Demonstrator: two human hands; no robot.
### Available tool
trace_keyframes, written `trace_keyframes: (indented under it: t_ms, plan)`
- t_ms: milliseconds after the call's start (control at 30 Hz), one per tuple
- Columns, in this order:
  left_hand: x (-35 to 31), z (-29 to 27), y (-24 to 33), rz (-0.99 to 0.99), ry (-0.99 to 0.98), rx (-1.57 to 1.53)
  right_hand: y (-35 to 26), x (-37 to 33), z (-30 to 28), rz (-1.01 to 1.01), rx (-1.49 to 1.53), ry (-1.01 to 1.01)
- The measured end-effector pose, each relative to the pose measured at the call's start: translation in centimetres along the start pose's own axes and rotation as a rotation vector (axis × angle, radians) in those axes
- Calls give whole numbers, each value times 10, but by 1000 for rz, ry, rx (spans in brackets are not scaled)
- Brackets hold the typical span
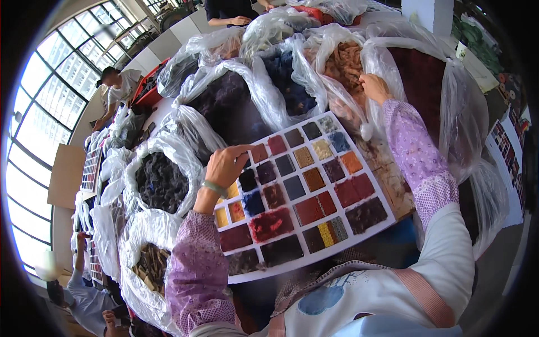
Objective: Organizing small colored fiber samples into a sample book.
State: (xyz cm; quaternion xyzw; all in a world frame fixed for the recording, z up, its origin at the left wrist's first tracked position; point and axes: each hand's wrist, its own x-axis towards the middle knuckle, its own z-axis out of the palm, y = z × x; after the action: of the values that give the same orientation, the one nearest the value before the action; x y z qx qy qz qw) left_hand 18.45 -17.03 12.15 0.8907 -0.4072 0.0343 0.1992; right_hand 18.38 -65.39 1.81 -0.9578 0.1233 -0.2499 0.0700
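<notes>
A white board (369, 163) with a grid of coloured fibre swatches lies tilted before me. My left hand (223, 168), wearing a pale green bangle, rests over its upper left part. The index finger stretches to a brick-red swatch (259, 153); other fingers bend down near a black swatch (247, 180). Farther right, my right hand (375, 89) reaches to a clear plastic bag of loose orange fibre (343, 66). Its fingers are curled together at the fibre, with the tips partly hidden. Both forearms wear purple patterned sleeve covers.
Plastic bags of dark purple (224, 104), navy (289, 78), maroon (416, 84), black (161, 182) and olive-brown fibre (150, 267) surround the board. Red crates (150, 92) stand beyond. Co-workers sit at the left (119, 87), lower left (90, 297) and far side (230, 11). Another swatch board (501, 143) is at right.
</notes>
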Motion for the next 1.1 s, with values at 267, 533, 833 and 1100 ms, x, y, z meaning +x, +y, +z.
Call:
trace_keyframes:
  t_ms: [267, 533, 833, 1100]
  plan:
    - [209, 122, -1, -51, 66, 355, -17, 30, 31, -167, -294, -44]
    - [265, 166, -25, -171, 52, 316, -17, 18, -1, -120, 5, 8]
    - [237, 125, -36, -161, 397, -53, -25, 21, -18, -70, 134, 220]
    - [151, 37, -17, 164, 363, -53, -98, -7, -72, -91, 394, 155]
